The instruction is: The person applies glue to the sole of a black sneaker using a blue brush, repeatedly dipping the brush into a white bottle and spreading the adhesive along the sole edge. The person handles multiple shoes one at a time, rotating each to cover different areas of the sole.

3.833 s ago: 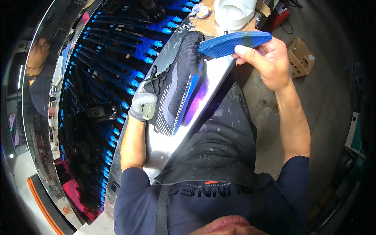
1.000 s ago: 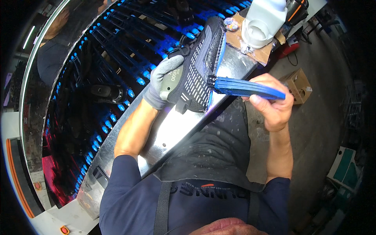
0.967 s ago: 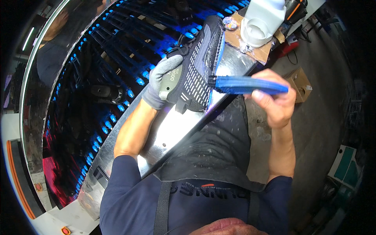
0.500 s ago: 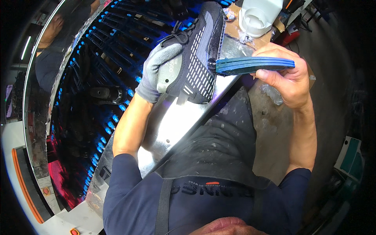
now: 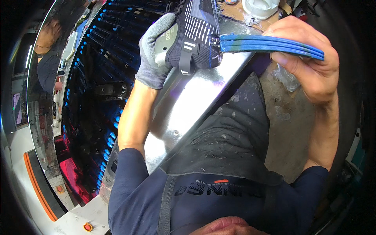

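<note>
A black knit shoe (image 5: 197,33) with white dashes sits on a grey-green shoe last (image 5: 169,41), partly cut off by the dark upper rim. My left hand (image 5: 150,56), in a grey glove, is closed around the last at the shoe's opening. A heel loop hangs from the shoe toward me. My bare right hand (image 5: 311,60) pinches a brush (image 5: 270,43) by its broad, layered blue handle. Its small dark tip touches the shoe's lower side edge near the heel.
Below the shoe runs a shiny metal ledge (image 5: 180,113). Left of it, a dark rack (image 5: 94,51) with blue-tipped rods carries another black shoe (image 5: 111,91). A white container (image 5: 260,8) stands on cardboard at the back right. A red-orange button (image 5: 87,226) is at lower left.
Shoe and brush have shifted up in the view, and my right hand has moved right and up. The brush tip has come closer to the heel end of the shoe's edge.
</note>
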{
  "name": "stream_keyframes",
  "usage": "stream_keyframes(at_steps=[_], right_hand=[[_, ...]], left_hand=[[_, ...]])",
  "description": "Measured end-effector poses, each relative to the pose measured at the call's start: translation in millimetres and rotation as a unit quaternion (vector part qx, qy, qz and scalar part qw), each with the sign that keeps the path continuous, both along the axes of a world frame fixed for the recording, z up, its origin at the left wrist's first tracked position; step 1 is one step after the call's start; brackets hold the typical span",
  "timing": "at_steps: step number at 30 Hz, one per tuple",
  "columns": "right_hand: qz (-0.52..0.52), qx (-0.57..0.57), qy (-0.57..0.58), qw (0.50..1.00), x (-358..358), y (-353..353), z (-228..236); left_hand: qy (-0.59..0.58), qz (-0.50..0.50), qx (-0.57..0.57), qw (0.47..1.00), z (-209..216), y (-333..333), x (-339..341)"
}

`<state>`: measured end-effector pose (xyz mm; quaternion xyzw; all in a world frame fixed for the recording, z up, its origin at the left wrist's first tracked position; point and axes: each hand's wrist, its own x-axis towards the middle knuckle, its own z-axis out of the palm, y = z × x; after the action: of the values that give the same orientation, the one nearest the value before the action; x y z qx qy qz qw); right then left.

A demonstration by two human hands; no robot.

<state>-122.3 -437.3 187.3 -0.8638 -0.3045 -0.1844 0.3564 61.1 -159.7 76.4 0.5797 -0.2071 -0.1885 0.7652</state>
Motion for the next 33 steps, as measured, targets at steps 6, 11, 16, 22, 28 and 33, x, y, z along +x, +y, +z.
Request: stream_keyframes(at_steps=[6, 11, 16, 22, 28, 33], right_hand=[[-0.001, -0.12, -0.059, 0.991, -5, 0, 15], [-0.006, -0.24, -0.14, 0.961, -7, -4, 18], [-0.001, -0.295, -0.201, 0.934, -5, 0, 17], [-0.023, -0.337, -0.263, 0.904, -5, 5, 7], [-0.05, -0.351, -0.287, 0.89, -6, 13, -1], [-0.046, -0.326, -0.309, 0.892, -1, 13, -11]], left_hand=[[0.196, -0.136, -0.184, 0.954, 19, -7, -1], [0.101, -0.148, -0.139, 0.974, 23, -10, 0], [-0.146, -0.102, -0.005, 0.984, 22, -11, 1], [-0.348, -0.047, 0.094, 0.932, 23, -9, 1], [-0.097, -0.102, -0.058, 0.988, 21, 0, 7], [-0.449, 0.007, 0.124, 0.885, 23, 7, 8]])
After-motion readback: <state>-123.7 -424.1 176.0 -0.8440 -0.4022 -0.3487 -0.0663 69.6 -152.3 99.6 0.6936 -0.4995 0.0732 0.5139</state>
